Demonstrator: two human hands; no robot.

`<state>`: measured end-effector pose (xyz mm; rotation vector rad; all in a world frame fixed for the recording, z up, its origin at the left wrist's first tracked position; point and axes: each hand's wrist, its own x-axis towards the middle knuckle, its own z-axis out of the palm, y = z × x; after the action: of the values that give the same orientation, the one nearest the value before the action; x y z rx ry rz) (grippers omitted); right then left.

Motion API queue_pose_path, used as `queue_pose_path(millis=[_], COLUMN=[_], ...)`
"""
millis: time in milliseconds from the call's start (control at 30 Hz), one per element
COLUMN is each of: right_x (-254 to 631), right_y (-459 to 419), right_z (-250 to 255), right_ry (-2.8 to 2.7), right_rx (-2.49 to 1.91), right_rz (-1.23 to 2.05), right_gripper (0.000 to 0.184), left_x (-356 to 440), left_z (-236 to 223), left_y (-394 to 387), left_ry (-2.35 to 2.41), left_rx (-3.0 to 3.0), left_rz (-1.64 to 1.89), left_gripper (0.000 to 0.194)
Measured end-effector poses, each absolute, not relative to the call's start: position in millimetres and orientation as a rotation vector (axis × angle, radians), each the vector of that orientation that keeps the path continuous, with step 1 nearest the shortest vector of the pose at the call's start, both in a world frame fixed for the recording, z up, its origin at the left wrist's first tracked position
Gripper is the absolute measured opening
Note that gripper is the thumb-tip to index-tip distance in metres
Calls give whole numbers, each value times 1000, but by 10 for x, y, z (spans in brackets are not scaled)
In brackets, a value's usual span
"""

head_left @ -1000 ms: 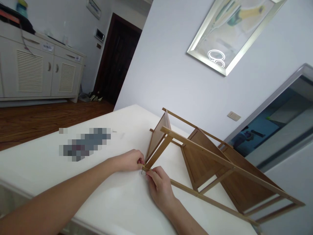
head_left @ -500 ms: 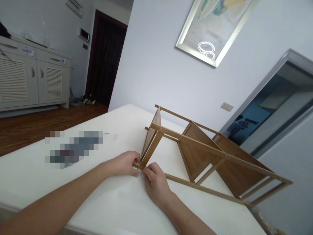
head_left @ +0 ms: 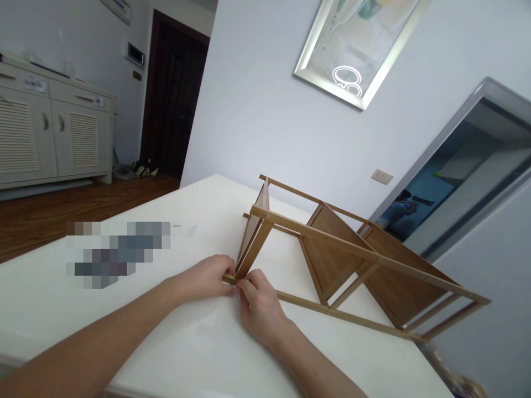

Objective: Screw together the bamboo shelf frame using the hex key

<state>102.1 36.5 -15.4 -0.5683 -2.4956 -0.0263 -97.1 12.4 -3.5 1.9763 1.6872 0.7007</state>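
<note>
A wooden shelf rack [head_left: 340, 249] lies on its side on the white table [head_left: 199, 342], its near corner toward me. My left hand [head_left: 209, 276] is closed around the end of the rack's lower rail, thumb below and fingers above. Right beside it, my right hand [head_left: 259, 304] pinches at the same corner joint, thumb and forefinger pressed together. Whatever lies between those fingertips is mostly covered; only a tiny pale glint shows there.
A pixelated dark patch [head_left: 120, 251] covers something on the table's left. A small thin piece [head_left: 177, 225] lies behind it. Past the table stand a white louvred cabinet [head_left: 53, 121] and a dark door [head_left: 174, 99]. A wall with a framed picture [head_left: 359, 55] borders the far side.
The view has shifted slightly. My right hand's fingertips have come closer to the joint, and the small shiny bit seen there before is now mostly hidden. My left hand keeps its hold.
</note>
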Motion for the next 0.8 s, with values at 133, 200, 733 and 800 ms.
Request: queue_pose_path(millis=[133, 200, 733, 800], right_x=[1006, 997, 962, 973], right_y=[355, 343, 329, 318], right_z=[-136, -134, -158, -143], right_ry=[-2501, -2491, -2350, -2349], right_rx=[-579, -596, -582, -617], right_rz=[35, 71, 280, 296], right_gripper=[21, 18, 15, 15], left_x=[-977, -980, -999, -1001], left_z=[-25, -18, -14, -17], left_y=[113, 110, 111, 110], left_ry=[1687, 1687, 1660, 1659], left_rx=[1979, 1993, 2023, 2028], left_rz=[705, 699, 684, 679], left_gripper=[26, 25, 28, 28])
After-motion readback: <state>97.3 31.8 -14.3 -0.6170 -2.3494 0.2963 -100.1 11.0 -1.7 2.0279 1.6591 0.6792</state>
